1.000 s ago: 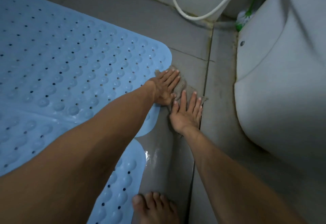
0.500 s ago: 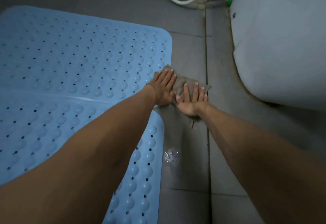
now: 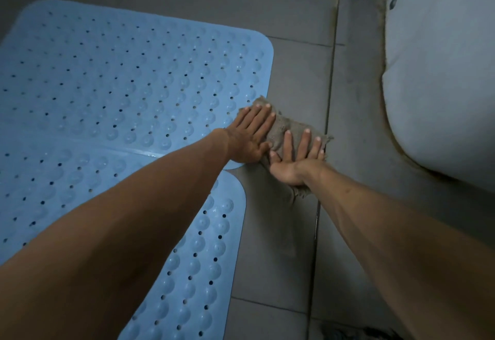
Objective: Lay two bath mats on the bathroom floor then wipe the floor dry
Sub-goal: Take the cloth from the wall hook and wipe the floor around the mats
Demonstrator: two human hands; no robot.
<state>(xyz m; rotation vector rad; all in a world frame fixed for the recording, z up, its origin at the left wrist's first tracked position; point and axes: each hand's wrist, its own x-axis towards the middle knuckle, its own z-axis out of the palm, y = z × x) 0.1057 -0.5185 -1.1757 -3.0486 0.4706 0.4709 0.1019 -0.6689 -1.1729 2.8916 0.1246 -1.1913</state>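
Head view: both hands press a brown rag (image 3: 290, 129) flat onto the grey floor (image 3: 300, 71). The left hand (image 3: 250, 138) lies with fingers straight and close together, the fingertips on the rag's far corner, the palm's outer side over the edge of the far mat (image 3: 134, 80). The right hand (image 3: 293, 164) has fingers straight and spread; the rag shows ahead of them and behind the wrist. The near mat (image 3: 203, 246) lies behind the left wrist, both mats flat.

To wipe well, I judge, keep the palms flat with even weight and push the rag in overlapping strokes along the strip between the mats and the white fixture (image 3: 442, 71).

Dim light makes wet patches hard to tell. The forearms hide much of the near mat, and both mats are cut off at the frame edges.
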